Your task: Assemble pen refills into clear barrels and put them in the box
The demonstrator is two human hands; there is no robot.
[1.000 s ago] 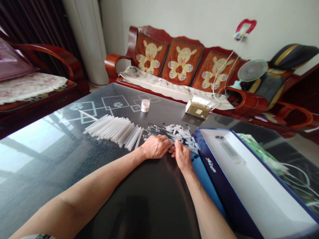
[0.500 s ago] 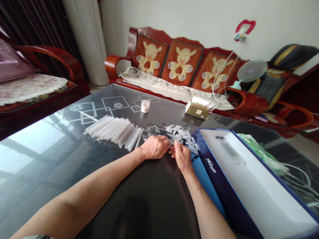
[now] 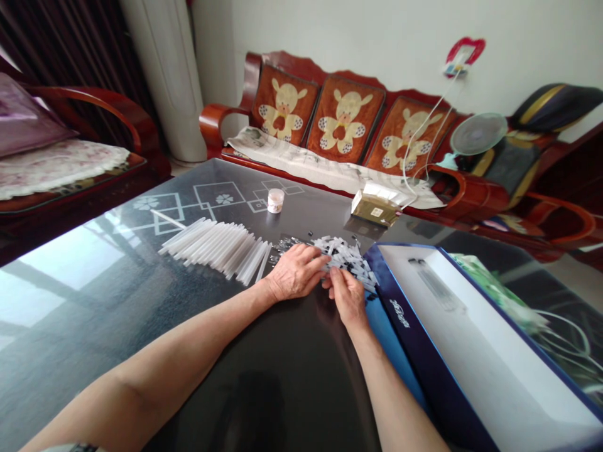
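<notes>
My left hand (image 3: 299,271) reaches over a heap of small white and black plastic pieces (image 3: 346,256), its fingers stretched out and slightly apart. Right beside it, my right hand (image 3: 347,294) is closed in a pinch, thumb against fingers; whatever it grips is too small and covered to make out. The two hands' fingertips nearly meet. Partly hidden behind my left hand are thin dark sticks with shiny tips (image 3: 282,245). A row of translucent white tubes (image 3: 219,246) lies on the dark table to the left, one tube apart from the rest.
A long blue box with a white inside (image 3: 475,339) stands at the right, holding a few clear sticks with black ends (image 3: 436,285). Further back are a small white tub (image 3: 275,201) and a tissue pack (image 3: 375,206). A green plastic package (image 3: 499,285) and white cables lie beyond the box.
My left hand has lifted slightly and its fingers have straightened and spread toward the right. My right hand stays pinched in nearly the same place.
</notes>
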